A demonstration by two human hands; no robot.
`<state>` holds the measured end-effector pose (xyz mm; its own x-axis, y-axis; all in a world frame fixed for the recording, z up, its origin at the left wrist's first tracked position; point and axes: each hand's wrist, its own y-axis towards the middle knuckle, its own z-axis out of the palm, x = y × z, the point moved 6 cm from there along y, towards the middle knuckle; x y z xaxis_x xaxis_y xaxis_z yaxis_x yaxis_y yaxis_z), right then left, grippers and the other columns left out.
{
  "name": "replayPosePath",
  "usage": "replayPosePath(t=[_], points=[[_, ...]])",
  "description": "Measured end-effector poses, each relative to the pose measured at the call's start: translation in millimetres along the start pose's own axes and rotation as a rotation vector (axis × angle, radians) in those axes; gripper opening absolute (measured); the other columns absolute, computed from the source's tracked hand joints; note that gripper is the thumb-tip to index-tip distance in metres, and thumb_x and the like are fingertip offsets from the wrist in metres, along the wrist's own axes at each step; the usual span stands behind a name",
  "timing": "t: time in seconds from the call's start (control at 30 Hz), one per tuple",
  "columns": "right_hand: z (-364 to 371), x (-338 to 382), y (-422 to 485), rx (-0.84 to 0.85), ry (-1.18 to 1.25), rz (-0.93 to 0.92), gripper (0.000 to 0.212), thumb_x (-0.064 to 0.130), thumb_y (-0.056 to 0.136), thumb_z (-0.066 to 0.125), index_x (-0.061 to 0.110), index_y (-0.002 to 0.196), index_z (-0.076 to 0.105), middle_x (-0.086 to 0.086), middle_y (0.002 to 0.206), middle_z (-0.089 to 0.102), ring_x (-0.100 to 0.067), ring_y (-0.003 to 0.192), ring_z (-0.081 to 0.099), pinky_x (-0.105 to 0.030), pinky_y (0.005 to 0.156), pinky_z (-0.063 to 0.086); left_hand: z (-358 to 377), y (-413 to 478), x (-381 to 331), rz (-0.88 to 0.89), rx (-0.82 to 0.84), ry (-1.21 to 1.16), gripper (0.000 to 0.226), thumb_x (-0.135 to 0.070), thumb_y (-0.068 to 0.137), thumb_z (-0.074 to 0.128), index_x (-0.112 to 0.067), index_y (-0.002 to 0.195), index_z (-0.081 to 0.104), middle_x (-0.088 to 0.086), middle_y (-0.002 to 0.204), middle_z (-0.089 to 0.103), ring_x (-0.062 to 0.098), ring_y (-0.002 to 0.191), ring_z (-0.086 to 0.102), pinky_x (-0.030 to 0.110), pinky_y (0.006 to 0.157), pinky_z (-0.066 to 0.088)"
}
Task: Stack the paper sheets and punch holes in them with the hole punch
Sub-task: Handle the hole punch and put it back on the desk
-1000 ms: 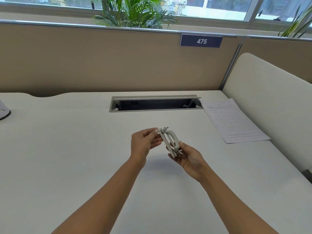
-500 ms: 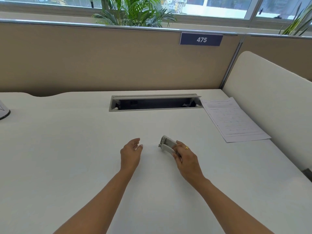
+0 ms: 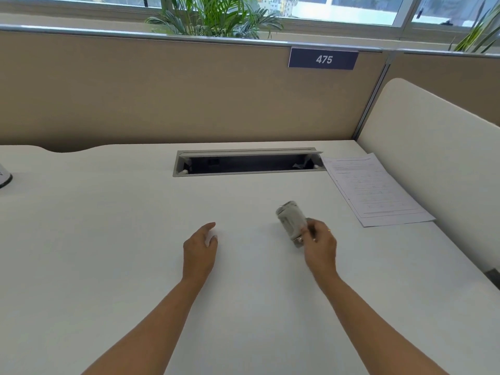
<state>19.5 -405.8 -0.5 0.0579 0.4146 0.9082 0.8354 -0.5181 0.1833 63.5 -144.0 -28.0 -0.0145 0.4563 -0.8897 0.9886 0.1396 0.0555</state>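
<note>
A small grey-white hole punch is blurred by motion just above the white desk, right of centre. My right hand grips its near end with curled fingers. My left hand hovers low over the desk to the left, fingers relaxed, holding nothing. A stack of printed paper sheets lies flat at the desk's right side, apart from both hands.
A long open cable tray slot is set into the desk behind the hands. A beige partition with a "475" sign closes the back. A cream side panel borders the right edge. A dark object's edge shows at far left.
My left hand let go of the hole punch and dropped to the desk on the left. My right hand lowered the punch toward the desk and keeps turning it.
</note>
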Motion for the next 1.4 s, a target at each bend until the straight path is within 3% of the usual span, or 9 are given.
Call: replayPosePath(t=[0.13, 0.23, 0.47, 0.8, 0.93, 1.07, 1.2, 1.3, 1.4], points=[[-26, -26, 25, -0.160, 0.155, 0.264, 0.015, 0.022, 0.093, 0.051, 0.011, 0.085, 0.058, -0.008, 0.084, 0.060, -0.020, 0.078, 0.052, -0.026, 0.061, 0.038, 0, 3, 7, 0.079, 0.016, 0.258, 0.038, -0.011, 0.092, 0.049, -0.013, 0.130, 0.051, 0.007, 0.143, 0.045, 0.022, 0.139, 0.031, 0.035, 0.115, 0.022], [-37, -42, 36, -0.188, 0.162, 0.354, 0.014, 0.021, 0.093, 0.051, 0.010, 0.085, 0.056, -0.009, 0.086, 0.058, -0.021, 0.080, 0.051, -0.029, 0.070, 0.038, 1, 6, 16, 0.099, 0.047, 0.515, 0.044, -0.025, 0.095, 0.044, -0.018, 0.138, 0.041, 0.003, 0.152, 0.030, 0.020, 0.145, 0.014, 0.038, 0.117, 0.008], [-45, -62, 42, -0.187, 0.155, 0.449, 0.017, 0.018, 0.092, 0.053, 0.003, 0.091, 0.060, -0.010, 0.088, 0.058, -0.021, 0.079, 0.050, -0.022, 0.057, 0.037, 7, 5, 20, 0.105, 0.076, 0.676, 0.047, -0.035, 0.097, 0.034, -0.023, 0.142, 0.032, -0.001, 0.155, 0.023, 0.018, 0.145, 0.011, 0.040, 0.117, 0.005], [-44, -63, 42, -0.210, 0.066, 0.421, 0.021, 0.018, 0.092, 0.052, 0.002, 0.099, 0.064, -0.010, 0.092, 0.061, -0.021, 0.080, 0.053, -0.025, 0.066, 0.037, 8, 3, 20, 0.106, 0.077, 0.711, 0.048, -0.035, 0.097, 0.031, -0.022, 0.143, 0.030, 0.000, 0.156, 0.021, 0.019, 0.145, 0.010, 0.040, 0.118, 0.004], [-46, -55, 38, -0.266, 0.008, 0.362, 0.026, 0.016, 0.092, 0.053, 0.002, 0.112, 0.060, -0.016, 0.112, 0.062, -0.025, 0.093, 0.057, -0.024, 0.074, 0.041, 8, 3, 20, 0.108, 0.076, 0.721, 0.048, -0.035, 0.097, 0.030, -0.022, 0.143, 0.029, 0.000, 0.156, 0.021, 0.018, 0.145, 0.009, 0.040, 0.117, 0.004], [-49, -23, 28, -0.356, -0.205, 0.002, 0.025, 0.008, 0.090, 0.053, 0.003, 0.114, 0.057, -0.015, 0.119, 0.056, -0.027, 0.114, 0.049, -0.022, 0.086, 0.038, 9, 2, 17, 0.118, 0.062, 0.719, 0.047, -0.034, 0.097, 0.033, -0.021, 0.143, 0.032, 0.001, 0.155, 0.023, 0.020, 0.145, 0.012, 0.041, 0.117, 0.006], [-23, -4, 18, -0.137, -0.322, -0.257, 0.012, 0.004, 0.086, 0.058, 0.004, 0.096, 0.066, -0.013, 0.097, 0.064, -0.027, 0.089, 0.056, -0.035, 0.077, 0.050, 9, 1, 17, 0.120, 0.057, 0.726, 0.047, -0.034, 0.097, 0.034, -0.020, 0.142, 0.033, 0.001, 0.155, 0.025, 0.020, 0.145, 0.013, 0.042, 0.117, 0.007], [2, -12, 16, 0.095, -0.291, -0.166, 0.010, 0.007, 0.085, 0.062, 0.004, 0.093, 0.068, -0.009, 0.082, 0.062, -0.017, 0.069, 0.054, -0.022, 0.069, 0.042, 9, 1, 17, 0.123, 0.058, 0.735, 0.047, -0.034, 0.097, 0.033, -0.020, 0.142, 0.032, 0.001, 0.155, 0.025, 0.020, 0.145, 0.013, 0.041, 0.117, 0.007], [17, -25, 13, 0.207, -0.315, -0.037, 0.017, 0.010, 0.083, 0.066, 0.005, 0.098, 0.068, -0.002, 0.080, 0.052, -0.013, 0.069, 0.050, -0.018, 0.073, 0.039, 9, 1, 18, 0.120, 0.058, 0.730, 0.047, -0.033, 0.097, 0.034, -0.020, 0.142, 0.033, 0.002, 0.155, 0.025, 0.020, 0.145, 0.013, 0.041, 0.117, 0.007]])
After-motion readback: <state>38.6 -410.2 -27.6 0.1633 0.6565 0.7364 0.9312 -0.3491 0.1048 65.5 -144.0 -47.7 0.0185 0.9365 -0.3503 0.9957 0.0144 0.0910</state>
